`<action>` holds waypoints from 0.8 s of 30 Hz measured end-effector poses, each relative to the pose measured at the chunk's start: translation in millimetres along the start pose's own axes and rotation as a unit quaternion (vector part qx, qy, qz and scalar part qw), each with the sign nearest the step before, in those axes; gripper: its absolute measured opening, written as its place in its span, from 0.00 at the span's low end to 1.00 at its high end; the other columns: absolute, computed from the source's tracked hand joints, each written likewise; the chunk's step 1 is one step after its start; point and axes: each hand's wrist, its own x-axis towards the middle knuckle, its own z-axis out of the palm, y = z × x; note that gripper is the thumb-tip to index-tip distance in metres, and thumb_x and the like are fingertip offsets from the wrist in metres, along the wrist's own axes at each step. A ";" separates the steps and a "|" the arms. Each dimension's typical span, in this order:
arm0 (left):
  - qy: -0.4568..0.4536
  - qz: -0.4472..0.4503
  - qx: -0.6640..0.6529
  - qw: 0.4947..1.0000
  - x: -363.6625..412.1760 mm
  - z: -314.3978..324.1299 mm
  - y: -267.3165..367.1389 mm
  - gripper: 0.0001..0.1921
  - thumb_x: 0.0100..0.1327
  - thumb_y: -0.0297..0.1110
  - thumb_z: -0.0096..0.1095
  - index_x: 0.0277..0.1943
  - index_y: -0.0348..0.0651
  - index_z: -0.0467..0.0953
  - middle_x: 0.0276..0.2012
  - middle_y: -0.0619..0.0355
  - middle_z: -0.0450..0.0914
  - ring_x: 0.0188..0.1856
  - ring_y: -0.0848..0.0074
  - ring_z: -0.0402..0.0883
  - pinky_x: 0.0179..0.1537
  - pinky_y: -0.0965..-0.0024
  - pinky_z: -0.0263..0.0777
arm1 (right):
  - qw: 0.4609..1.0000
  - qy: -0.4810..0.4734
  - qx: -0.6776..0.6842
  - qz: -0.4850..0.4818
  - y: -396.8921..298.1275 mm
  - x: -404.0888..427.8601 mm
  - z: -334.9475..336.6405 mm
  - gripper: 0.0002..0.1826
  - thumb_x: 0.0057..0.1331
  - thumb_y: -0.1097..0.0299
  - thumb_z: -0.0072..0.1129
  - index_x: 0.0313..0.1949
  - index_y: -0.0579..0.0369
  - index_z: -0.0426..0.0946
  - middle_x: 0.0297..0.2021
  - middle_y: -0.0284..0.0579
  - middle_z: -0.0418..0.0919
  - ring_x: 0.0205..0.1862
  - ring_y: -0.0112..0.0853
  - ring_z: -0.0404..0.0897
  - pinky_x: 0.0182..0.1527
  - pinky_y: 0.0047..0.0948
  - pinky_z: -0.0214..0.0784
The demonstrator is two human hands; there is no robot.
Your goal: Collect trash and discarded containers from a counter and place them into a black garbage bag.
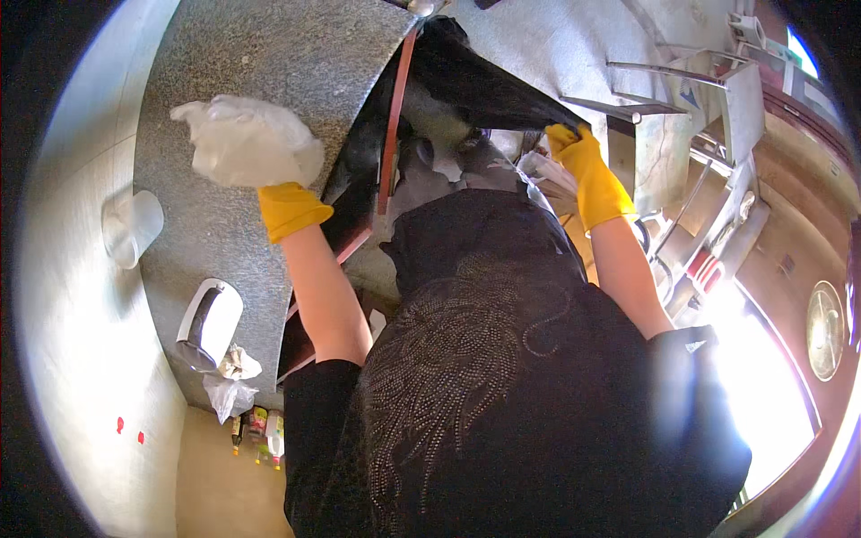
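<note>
My left hand (294, 210), in a yellow rubber glove, is at a bunched translucent white plastic bag (252, 144) over the grey speckled tabletop (255, 60). The bag hides its fingers, but it appears gripped. My right hand (584, 161), in a matching glove, is closed on the edge of a black plastic bag (471, 81). That bag stretches up and left from the fist, towards the table's red-brown metal frame (397, 121). Just below the right hand is some pale, thin plastic (548, 171); whether the hand holds it too I cannot tell.
Against the wall at left lies a translucent plastic container (134, 228). A white-and-dark cylindrical container (210, 324) and a crumpled clear bag (230, 397) are near the tabletop's lower end, with several bottles (274, 434) beyond. Folded tables (662, 155) stand at right; a round fan (825, 329) is farther off.
</note>
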 end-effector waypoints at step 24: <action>-0.193 0.053 0.194 0.960 -181.5 344.9 8.5 0.32 0.57 0.46 0.72 0.64 0.44 0.73 0.55 0.46 0.80 0.56 0.60 0.79 0.55 0.61 0.73 | 0.768 -0.113 -0.595 -0.207 -41.3 -50.2 -21.4 0.24 0.62 0.43 0.65 0.31 0.56 0.87 0.28 0.42 0.87 0.31 0.28 0.84 0.39 0.26 0.73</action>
